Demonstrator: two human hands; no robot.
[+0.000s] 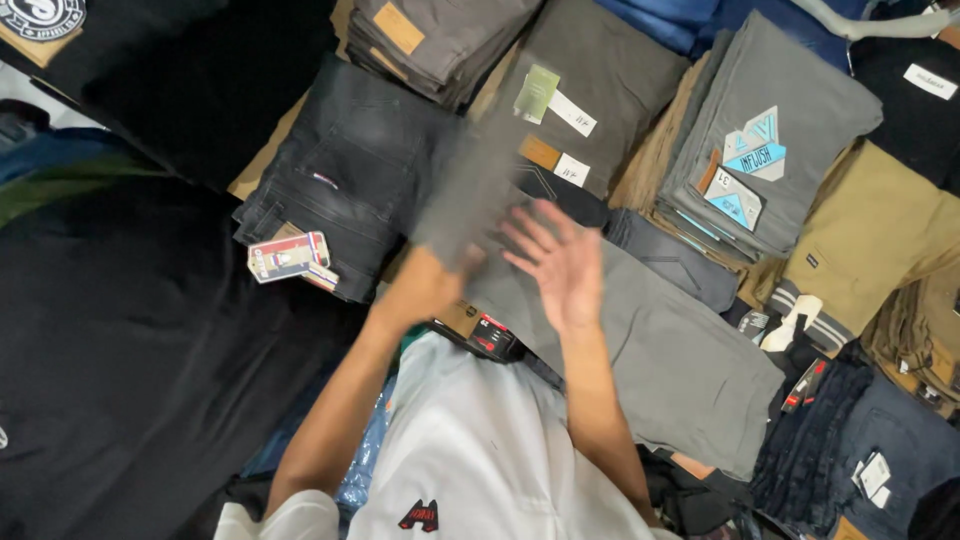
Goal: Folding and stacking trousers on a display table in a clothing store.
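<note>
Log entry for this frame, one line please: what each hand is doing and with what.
left hand: lifting blurred grey fabric end | right hand: open, over grey trousers | around: black jeans, folded trouser stacks

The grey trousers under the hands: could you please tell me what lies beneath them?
Beneath the grey trousers, dark folded jeans and a black-and-red tag stick out at the edges. Whatever lies under the middle is covered.

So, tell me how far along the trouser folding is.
Done: folded stacks, like the grey stack and the black jeans, lie around. In hand: the left hand lifts a blurred flap of the grey trousers while the right hand lies open on them. Left: those trousers are spread out, not yet folded.
</note>
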